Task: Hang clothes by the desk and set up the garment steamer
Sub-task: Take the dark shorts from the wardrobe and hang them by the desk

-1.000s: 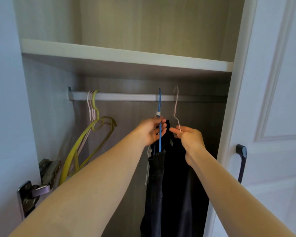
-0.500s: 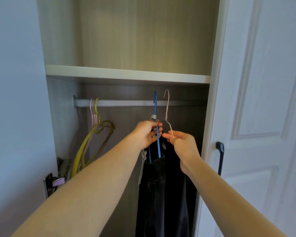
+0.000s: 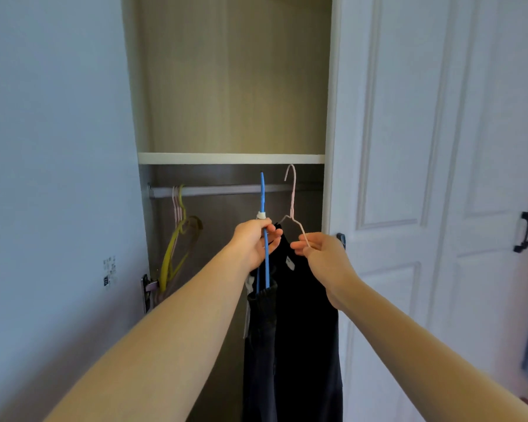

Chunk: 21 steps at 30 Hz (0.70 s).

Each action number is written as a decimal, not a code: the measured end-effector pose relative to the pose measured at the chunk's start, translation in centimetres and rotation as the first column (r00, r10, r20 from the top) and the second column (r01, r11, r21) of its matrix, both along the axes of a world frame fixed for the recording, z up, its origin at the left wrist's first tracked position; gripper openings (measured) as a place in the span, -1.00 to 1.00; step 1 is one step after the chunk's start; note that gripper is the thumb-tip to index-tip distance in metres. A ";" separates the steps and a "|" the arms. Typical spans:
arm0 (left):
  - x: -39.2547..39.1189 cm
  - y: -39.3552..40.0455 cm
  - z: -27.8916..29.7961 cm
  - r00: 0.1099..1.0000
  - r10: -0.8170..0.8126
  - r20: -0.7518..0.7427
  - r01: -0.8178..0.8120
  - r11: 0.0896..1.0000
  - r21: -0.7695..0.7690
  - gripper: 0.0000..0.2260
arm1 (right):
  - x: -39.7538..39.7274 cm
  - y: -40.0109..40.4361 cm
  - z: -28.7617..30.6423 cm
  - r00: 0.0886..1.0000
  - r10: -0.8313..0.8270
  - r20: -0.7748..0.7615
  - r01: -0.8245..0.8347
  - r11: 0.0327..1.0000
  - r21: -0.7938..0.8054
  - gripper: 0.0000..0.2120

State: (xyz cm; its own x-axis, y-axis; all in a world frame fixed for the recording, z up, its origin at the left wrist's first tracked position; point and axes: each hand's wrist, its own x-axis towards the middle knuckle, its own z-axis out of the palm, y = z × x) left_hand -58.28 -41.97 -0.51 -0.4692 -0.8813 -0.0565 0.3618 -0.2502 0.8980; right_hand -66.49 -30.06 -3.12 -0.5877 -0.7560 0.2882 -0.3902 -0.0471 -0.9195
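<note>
While both arms are reaching into the open wardrobe [image 3: 235,86], the left hand [image 3: 253,243] is gripping the blue hanger [image 3: 263,205] just below its white collar, fingers curled round the stem, and the right hand [image 3: 320,254] is pinching the shoulder wire of the pink hanger [image 3: 291,202] between thumb and fingertips. Both hooks are standing up in front of the rail [image 3: 214,190]; the pink hook's tip is showing above rail height, the blue one is crossing the rail line, and whether either is bearing on the rail is not something this view is settling. Dark garments [image 3: 299,330] are hanging straight down from the two hangers, the nearer one bunched on the blue hanger's lower bar, with a small white tag showing. Judging the step: taking the clothes out of the wardrobe to carry them toward the bench, with the steamer not in sight. Doing it well is likely meaning lifting each hook fully clear of the rail before drawing back, keeping the two hangers apart so hooks are not tangling, and holding them high enough that the long garments are not dragging or slipping off. The pinch on the thin pink wire is looking light for the load; a fuller grip near the neck seems safer. Spare yellow hangers [image 3: 177,239] are hanging at the rail's left end, well apart. The white door [image 3: 409,147] is standing close on the right, so the pull-back path is wanting to stay left of its edge and handle [image 3: 341,239].
</note>
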 end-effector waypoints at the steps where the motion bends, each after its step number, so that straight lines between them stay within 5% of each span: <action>1: 0.7 1.2 0.4 1.000 -0.009 -0.007 0.009 1.000 -0.004 -0.91 | 0.5 1.2 0.3 1.000 -0.001 0.001 0.001 1.000 0.008 -0.82; 10: 6.4 12.7 2.2 0.988 -0.130 -0.083 0.128 0.991 -0.028 -0.85 | 5.5 12.9 3.0 0.995 -0.051 0.089 0.052 0.999 -0.005 -0.81; 21: 13.0 28.4 3.5 0.940 -0.260 -0.222 0.249 0.965 -0.078 -0.84 | 12.0 28.6 4.7 0.997 -0.083 -0.011 0.081 0.992 -0.097 -0.80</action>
State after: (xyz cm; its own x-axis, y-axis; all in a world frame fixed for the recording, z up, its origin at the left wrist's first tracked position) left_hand -45.26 -13.54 2.98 -0.6735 -0.7298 0.1177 0.4885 -0.3198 0.8118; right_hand -54.53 -1.45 1.54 -0.6417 -0.6735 0.3670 -0.4103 -0.1029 -0.9061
